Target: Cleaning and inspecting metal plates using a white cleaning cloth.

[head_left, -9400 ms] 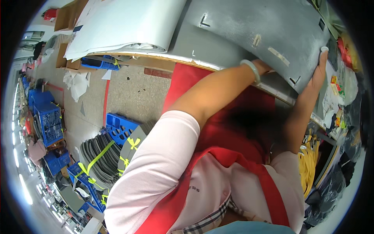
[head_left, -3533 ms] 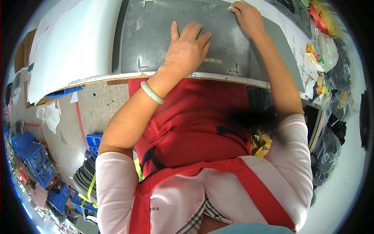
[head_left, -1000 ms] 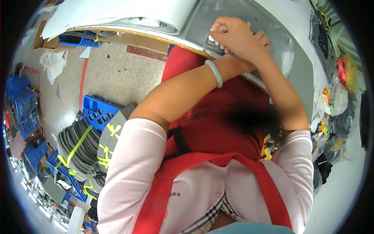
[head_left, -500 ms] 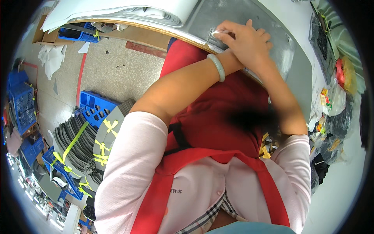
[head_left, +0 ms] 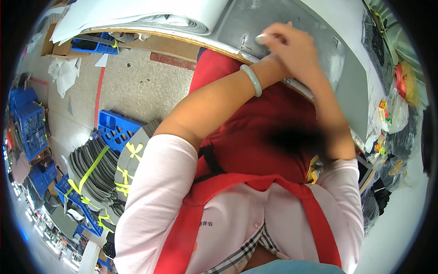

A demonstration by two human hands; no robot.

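Over the grey board (head_left: 315,23), which bears white smudges, my right hand (head_left: 296,48) is crossed above my left. Its thumb and forefinger are closed on a small white piece (head_left: 261,39), whose kind is too small to make out. Beneath it lies my left hand (head_left: 275,64), entering from the left with a pale bangle (head_left: 253,81) on the wrist. Most of its fingers are hidden behind the right hand; one fingertip may peek out beyond it. Some short white marks (head_left: 245,42) show on the board just left of the white piece.
Rolled white sheets (head_left: 150,16) lie left of the board. Blue crates (head_left: 118,130) and stacked grey pieces tied with yellow-green ribbon (head_left: 93,162) stand on the floor at left. Plastic bags (head_left: 398,116) crowd the right side. A red apron covers my lap.
My right hand has shifted slightly right, its pinch with the white piece moving off the marks on the board. The far fingertips seen before are now mostly hidden. The view has tilted a little.
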